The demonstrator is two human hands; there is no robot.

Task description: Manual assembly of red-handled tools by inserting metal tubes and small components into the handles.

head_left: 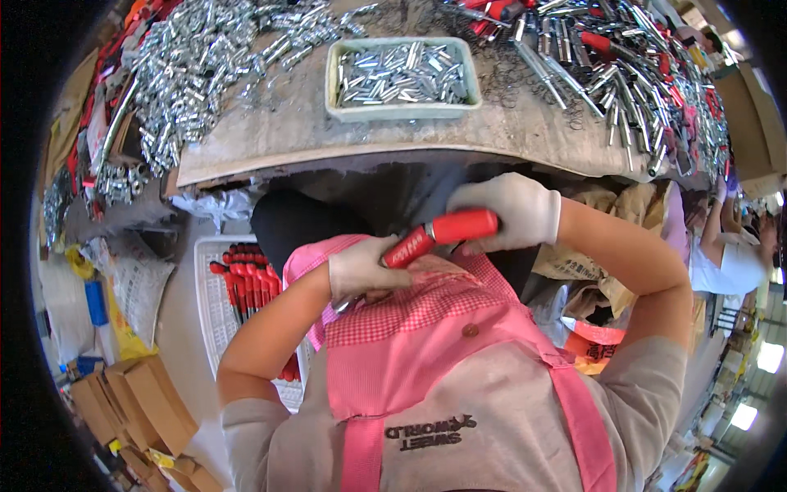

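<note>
The red tool handle (466, 226) is held above the pink apron (385, 369), bench (270, 135) at 12 o'clock. Its 8 o'clock end is gripped by the left hand (363, 267); the right hand (516, 211) is placed behind its 2 o'clock end, closure unclear. Judged stiff, light, slightly slippery; thick sections should be grasped.
</note>
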